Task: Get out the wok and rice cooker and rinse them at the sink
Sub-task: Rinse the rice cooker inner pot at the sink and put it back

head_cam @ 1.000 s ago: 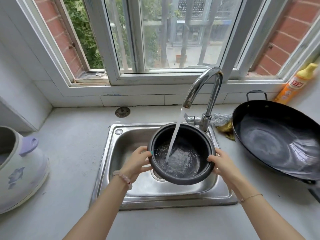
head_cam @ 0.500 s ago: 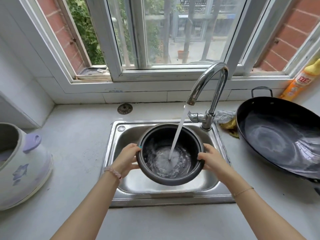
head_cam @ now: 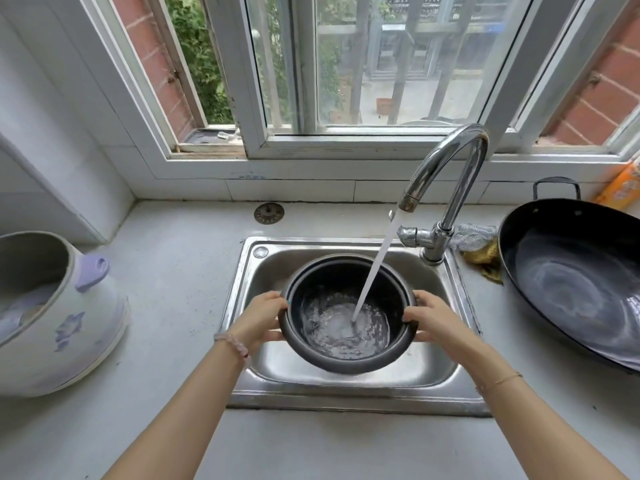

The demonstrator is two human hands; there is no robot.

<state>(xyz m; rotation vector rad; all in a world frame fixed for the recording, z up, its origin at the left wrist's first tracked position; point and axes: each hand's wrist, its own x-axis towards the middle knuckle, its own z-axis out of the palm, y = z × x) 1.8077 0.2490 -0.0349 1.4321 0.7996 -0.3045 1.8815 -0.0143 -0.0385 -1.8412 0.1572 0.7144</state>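
the one head view looks forward and down, close over the sink (head_cam: 460,296), facing the window (head_cam: 363,64).

Pink bead bracelet (head_cam: 231,342) on left wrist; thin gold chain (head_cam: 499,380) on right.

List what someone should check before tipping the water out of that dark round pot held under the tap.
1. Grip: the left hand and right hand hold opposite sides of the dark round metal pot: ok.
2. Aim: the stream from the curved chrome tap lands inside the pot: ok.
3. Position: the pot is held over the stainless steel sink: ok.
4. Fill: the water is shallow, well below the rim: ok.
5. Open drain: hidden beneath the pot: cannot tell.
6. Rinsing of the large black wok on the counter at right: cannot tell.
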